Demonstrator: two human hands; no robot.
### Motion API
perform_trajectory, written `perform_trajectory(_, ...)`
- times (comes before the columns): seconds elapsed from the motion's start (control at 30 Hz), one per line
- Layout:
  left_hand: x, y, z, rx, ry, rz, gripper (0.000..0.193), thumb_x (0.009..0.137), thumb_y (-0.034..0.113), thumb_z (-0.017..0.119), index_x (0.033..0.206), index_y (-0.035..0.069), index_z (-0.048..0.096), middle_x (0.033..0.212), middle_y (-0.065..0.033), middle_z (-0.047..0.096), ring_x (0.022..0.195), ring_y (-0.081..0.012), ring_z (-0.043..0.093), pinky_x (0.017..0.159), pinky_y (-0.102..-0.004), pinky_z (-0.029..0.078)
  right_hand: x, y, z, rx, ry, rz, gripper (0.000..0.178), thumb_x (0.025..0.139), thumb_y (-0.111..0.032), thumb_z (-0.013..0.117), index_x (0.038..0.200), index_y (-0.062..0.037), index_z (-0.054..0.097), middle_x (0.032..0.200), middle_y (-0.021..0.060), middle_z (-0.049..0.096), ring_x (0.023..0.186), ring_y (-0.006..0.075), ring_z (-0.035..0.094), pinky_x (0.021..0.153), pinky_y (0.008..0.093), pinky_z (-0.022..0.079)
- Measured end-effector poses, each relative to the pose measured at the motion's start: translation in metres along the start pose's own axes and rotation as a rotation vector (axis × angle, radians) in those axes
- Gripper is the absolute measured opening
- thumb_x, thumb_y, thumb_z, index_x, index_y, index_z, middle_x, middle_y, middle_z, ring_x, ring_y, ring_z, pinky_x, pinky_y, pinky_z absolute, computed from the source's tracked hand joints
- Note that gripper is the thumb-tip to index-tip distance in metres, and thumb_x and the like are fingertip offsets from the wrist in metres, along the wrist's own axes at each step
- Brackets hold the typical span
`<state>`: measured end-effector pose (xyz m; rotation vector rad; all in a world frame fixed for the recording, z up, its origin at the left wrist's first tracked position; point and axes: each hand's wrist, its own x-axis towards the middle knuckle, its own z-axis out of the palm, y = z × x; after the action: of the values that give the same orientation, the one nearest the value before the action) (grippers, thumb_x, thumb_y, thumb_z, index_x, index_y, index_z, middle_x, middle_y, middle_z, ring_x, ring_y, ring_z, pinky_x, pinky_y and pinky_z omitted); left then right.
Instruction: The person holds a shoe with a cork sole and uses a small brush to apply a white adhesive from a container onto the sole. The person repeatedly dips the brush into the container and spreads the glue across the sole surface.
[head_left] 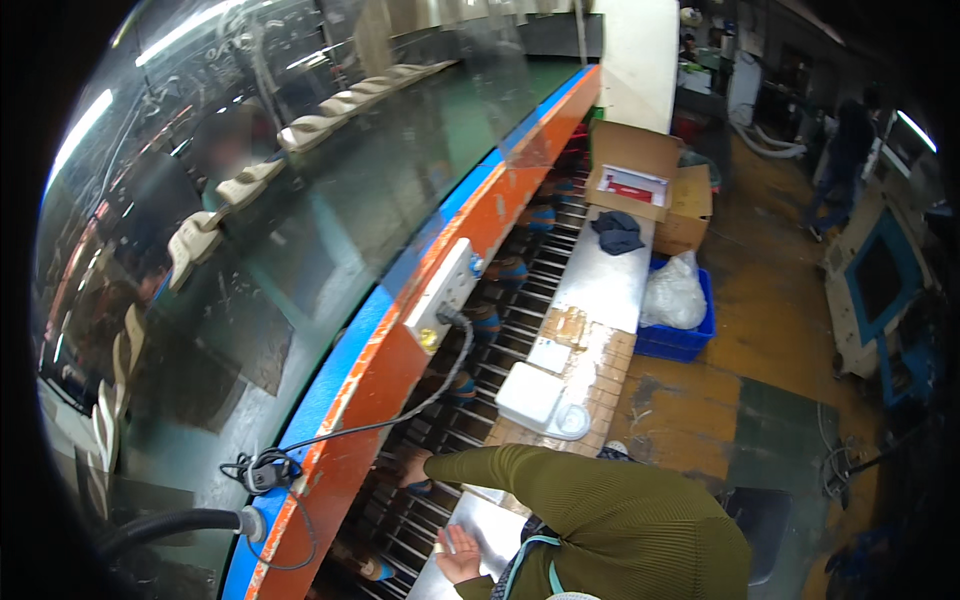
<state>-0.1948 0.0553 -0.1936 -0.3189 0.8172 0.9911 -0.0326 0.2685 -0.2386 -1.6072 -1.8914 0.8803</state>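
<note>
My right hand (412, 467) reaches out across the row of dark metal bars under the orange machine beam (375, 400). Its fingertips go into shadow, and whether they grip anything there is hidden. A small blue piece shows just below that hand. Nearer to me, my left hand (460, 555) is turned palm up above a shiny metal board (493, 540), fingers apart. A pale band or small strip shows at its fingers; I see nothing else held. Blue-and-brown round pieces (484, 320) sit along the bars.
A white plastic container (532, 395) and a round clear lid (571, 421) lie on the bench. Farther along are dark cloth (618, 232), cardboard boxes (635, 150) and a blue crate (680, 345) with a plastic bag. A black cable (370, 425) hangs from a power strip (445, 290).
</note>
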Motion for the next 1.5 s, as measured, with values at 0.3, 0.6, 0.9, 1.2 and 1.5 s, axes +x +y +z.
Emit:
perform_trajectory(0.3,-0.008,-0.009,0.031,0.45,-0.223,-0.052,0.092,0.065,0.083,0.063,0.128,0.017,0.052,0.133,-0.0101,0.055,0.125,-0.0304,0.051,0.098,-0.0517,0.042,-0.162,-0.043,-0.153,0.493,-0.137,0.083,0.062,0.062,-0.04,0.082,0.098,-0.0016,0.05,0.087,0.0114,0.058,0.082,0.0203,0.058,0.067,0.034,0.048)
perform_trajectory(0.6,-0.031,-0.098,0.069,0.361,-0.504,0.112,0.092,0.068,0.059,0.078,0.142,0.017,0.042,0.146,-0.0134,0.043,0.136,-0.0331,0.038,0.109,-0.0579,0.03,-0.303,-0.042,-0.206,0.628,-0.225,0.005,0.062,0.072,-0.047,0.082,0.103,-0.0044,0.049,0.096,0.0034,0.051,0.093,0.0152,0.049,0.082,0.0291,0.042)
perform_trajectory(0.9,-0.072,-0.109,0.066,0.042,-0.741,0.539,0.095,0.068,0.048,0.084,0.145,0.016,0.038,0.15,-0.0142,0.038,0.14,-0.0341,0.033,0.113,-0.0605,0.025,-0.4,0.049,-0.257,0.435,0.376,0.21,0.025,0.099,-0.022,0.053,0.109,-0.0022,0.066,0.101,0.0127,0.071,0.093,0.0178,0.066,0.085,0.033,0.052)
perform_trajectory(1.2,-0.142,-0.104,0.136,0.133,-0.76,0.786,0.102,0.062,0.037,0.09,0.147,0.016,0.037,0.15,-0.0099,0.041,0.138,-0.0328,0.037,0.11,-0.0649,0.031,-0.447,0.074,-0.268,-0.149,0.479,0.488,0.019,0.087,-0.036,0.068,0.091,-0.018,0.072,0.084,0.0049,0.067,0.083,0.0241,0.063,0.082,0.0431,0.032)
perform_trajectory(1.5,-0.188,-0.114,0.158,0.251,-0.595,1.254,0.115,0.057,0.044,0.092,0.149,0.017,0.029,0.144,-0.0076,0.045,0.129,-0.0262,0.049,0.104,-0.0464,0.047,-0.387,0.1,-0.259,-0.582,0.561,0.105,0.004,0.08,-0.02,0.072,0.081,-0.0163,0.072,0.073,0.006,0.062,0.071,0.0263,0.06,0.075,0.0424,0.03)
